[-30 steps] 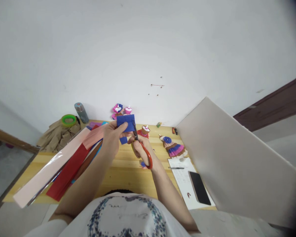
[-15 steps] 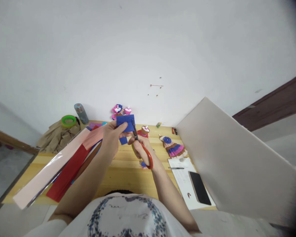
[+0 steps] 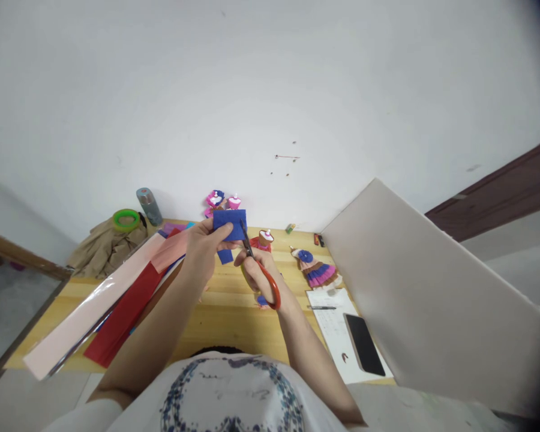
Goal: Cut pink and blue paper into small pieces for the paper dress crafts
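My left hand [image 3: 206, 240] pinches a blue piece of crepe paper [image 3: 227, 221] between thumb and fingers, holding it above the table. My right hand [image 3: 257, 268] is closed around orange-handled scissors [image 3: 272, 288], whose dark blades lie at the right part of the blue paper. Below the left hand there is a smaller blue paper piece [image 3: 225, 257]. Just beyond the scissors stands a small figure in a brown and red dress [image 3: 264, 239]. Another blue scrap [image 3: 261, 300] lies on the table under my right hand, partly hidden.
Long pink and red crepe paper strips [image 3: 121, 312] cover the table's left side. A tape ring [image 3: 126, 220] rests on beige cloth beside a flask [image 3: 148, 207]. At right lie a striped paper dress [image 3: 317, 270], a pen, written sheets and a phone [image 3: 364, 344], next to a white board [image 3: 423, 288].
The view has shifted very slightly. Both hands, the blue paper and the scissors keep nearly the same position.
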`<state>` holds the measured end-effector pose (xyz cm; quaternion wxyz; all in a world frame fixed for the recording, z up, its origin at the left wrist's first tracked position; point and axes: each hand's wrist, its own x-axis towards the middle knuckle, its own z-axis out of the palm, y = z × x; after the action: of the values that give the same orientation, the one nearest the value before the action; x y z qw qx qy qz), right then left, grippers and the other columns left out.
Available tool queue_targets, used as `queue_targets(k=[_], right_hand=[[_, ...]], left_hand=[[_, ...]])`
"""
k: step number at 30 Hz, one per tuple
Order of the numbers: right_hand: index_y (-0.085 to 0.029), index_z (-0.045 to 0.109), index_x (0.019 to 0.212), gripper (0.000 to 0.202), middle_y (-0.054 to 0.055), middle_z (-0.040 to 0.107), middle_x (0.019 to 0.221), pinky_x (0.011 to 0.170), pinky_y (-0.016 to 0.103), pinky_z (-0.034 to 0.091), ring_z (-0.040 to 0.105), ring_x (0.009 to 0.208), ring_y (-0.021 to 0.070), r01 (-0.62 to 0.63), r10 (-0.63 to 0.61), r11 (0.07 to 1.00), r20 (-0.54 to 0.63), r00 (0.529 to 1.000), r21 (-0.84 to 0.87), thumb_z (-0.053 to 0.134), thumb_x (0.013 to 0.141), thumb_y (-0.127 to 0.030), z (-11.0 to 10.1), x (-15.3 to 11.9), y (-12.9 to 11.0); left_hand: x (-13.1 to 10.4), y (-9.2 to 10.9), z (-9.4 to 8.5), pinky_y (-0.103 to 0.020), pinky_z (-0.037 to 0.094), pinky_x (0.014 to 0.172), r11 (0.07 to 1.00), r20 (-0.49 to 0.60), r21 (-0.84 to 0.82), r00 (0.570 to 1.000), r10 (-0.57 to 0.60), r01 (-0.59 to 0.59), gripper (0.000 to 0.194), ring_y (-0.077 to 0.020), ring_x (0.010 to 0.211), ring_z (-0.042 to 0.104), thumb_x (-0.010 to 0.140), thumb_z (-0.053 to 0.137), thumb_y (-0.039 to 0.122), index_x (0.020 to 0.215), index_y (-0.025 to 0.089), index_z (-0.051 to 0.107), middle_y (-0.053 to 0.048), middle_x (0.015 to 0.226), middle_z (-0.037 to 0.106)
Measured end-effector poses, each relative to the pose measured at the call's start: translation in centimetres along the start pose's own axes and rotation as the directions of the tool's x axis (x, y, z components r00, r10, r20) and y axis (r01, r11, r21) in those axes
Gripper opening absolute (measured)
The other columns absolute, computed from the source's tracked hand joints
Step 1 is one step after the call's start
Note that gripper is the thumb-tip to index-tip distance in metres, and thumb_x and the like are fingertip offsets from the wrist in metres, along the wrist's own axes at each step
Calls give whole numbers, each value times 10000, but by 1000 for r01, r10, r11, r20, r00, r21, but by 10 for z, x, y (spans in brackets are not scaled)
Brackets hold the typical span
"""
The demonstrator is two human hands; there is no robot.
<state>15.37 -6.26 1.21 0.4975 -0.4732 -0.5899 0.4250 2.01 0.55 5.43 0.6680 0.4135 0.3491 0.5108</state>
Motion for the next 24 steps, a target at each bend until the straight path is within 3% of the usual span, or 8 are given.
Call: queue_targets(k=[12, 24], right_hand=[[-198, 516, 707, 508, -57, 333, 510, 447, 246, 238, 304, 476, 100, -5, 5, 1000, 13, 1000, -20, 501, 841, -688, -2, 0, 1], [-182, 540, 738, 523, -79, 319, 468, 430, 247, 200, 267, 428, 83, -75, 74, 997, 24, 997, 36, 508, 840, -694, 1, -4, 1]], left_hand=[[3, 5, -4, -215, 552, 499, 1000, 33, 13, 999, -14, 14, 268, -136, 504, 652, 574, 840, 304, 731, 110, 743, -47, 630, 712], [8, 11, -9, -204, 521, 488, 996, 113, 84, 993, -35, 25, 251, -122, 491, 626, 601, 811, 297, 735, 99, 733, -52, 612, 708]])
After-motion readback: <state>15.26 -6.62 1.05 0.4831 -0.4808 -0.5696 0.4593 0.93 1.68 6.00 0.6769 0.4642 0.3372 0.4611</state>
